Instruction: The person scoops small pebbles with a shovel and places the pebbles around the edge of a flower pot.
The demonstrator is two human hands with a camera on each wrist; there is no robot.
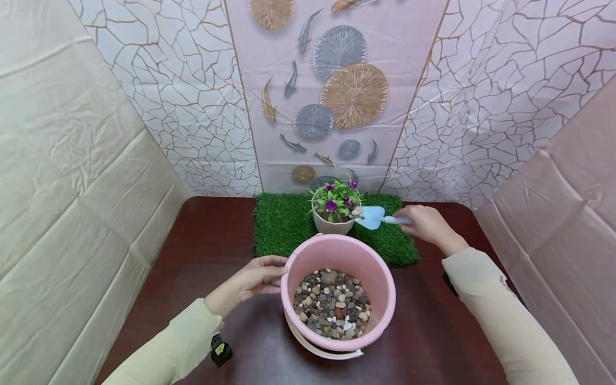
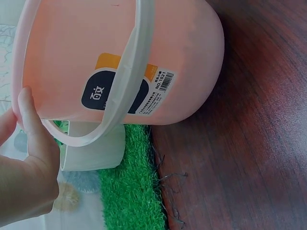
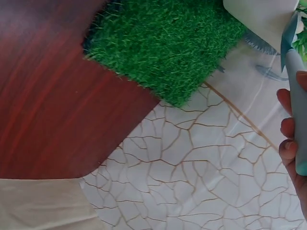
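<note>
The work seems to be somewhere in its course, not finished. The right hand (image 1: 425, 224) grips a small trowel (image 1: 371, 217), its fingers closed around the handle, and the blade carries a few stones (image 1: 357, 212) at the right side of the rim of a white flower pot (image 1: 332, 225). I judge that scooping of this portion is done, while emptying of the blade is not, because the stones lie on it.

The pot, with its purple-flowered plant (image 1: 337, 200), stands upright on a green grass mat (image 1: 281, 230), behind the pink bucket (image 1: 353, 256). Brown soil shows between the leaves; whether some stones are already lying there, I cannot tell well, as the leaves and the blade cover much of it.

The bucket stands on the dark table (image 1: 226, 331), and its white handle (image 1: 313, 347) hangs down at the near side. Pebbles (image 1: 332, 305) of mixed colours cover its bottom, so plenty of material is left. The left hand (image 1: 262, 275) holds the bucket's left rim in a narrow grip, apparently for steadying it.
</note>
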